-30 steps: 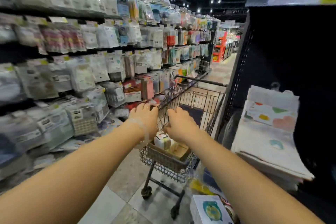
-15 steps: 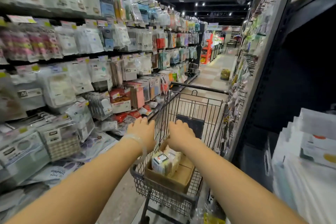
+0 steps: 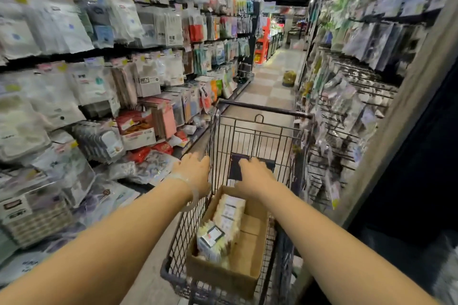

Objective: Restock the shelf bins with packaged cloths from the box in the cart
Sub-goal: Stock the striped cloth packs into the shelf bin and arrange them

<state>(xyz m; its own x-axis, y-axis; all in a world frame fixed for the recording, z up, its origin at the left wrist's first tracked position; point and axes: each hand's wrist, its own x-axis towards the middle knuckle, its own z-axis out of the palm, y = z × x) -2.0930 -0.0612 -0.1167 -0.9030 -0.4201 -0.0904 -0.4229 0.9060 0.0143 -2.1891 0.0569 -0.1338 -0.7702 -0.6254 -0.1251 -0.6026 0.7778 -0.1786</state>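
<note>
Crowding cart [image 3: 257, 131]: hanging packets [image 3: 332, 116] rightward

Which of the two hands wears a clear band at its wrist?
The left hand, gripping the cart by its left rim nearest the shelves; the right hand has a bare wrist.

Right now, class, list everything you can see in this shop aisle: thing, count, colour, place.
Cart: one, black wire, centre aisle.
Box: one, brown cardboard, inside cart.
Packaged cloths: several, pale with labels, in box's left side.
Left shelves: many packets, mostly white and grey.
Right racks: many hanging packets, mixed colours.
Floor: beige tiles.
Left hand: on cart's left rim.
Right hand: on cart's wire panel.
</note>
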